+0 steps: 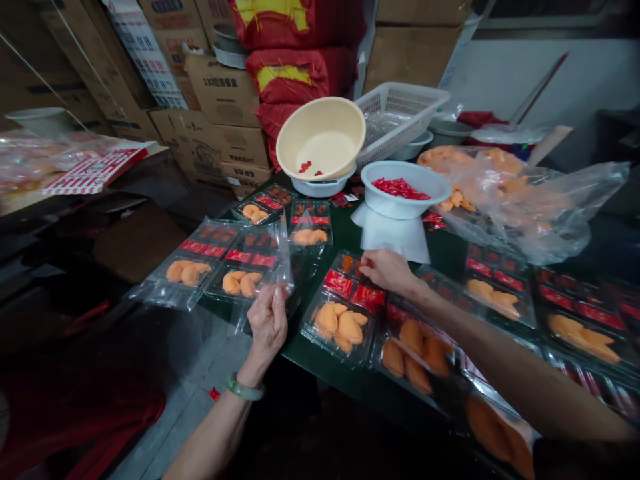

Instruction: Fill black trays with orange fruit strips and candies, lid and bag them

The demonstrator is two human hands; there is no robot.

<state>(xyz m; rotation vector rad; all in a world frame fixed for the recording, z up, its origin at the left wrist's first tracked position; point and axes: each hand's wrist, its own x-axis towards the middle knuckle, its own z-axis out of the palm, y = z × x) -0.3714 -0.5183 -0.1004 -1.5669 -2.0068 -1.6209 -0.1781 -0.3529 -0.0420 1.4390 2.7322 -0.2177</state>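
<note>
My left hand (270,319), with a jade-green bangle at its wrist, is closed on the edge of a clear plastic bag (284,260). Beside that bag lies a tray (245,270) with orange fortune-cookie-like pieces and red packets. My right hand (387,270) is bent over the upper right corner of another clear compartment tray (345,310). Its fingers are pinched together, and what they hold is hidden. This tray has folded orange pieces below, two red packets in the middle and small reddish-brown pieces on top.
More filled trays (493,287) lie to the right, and a bagged one (187,263) to the left. A white basin of red packets (405,190), a tilted cream basin (320,137), a white basket (395,113) and a large bag of orange pieces (505,193) stand behind. Cartons (225,90) are stacked beyond.
</note>
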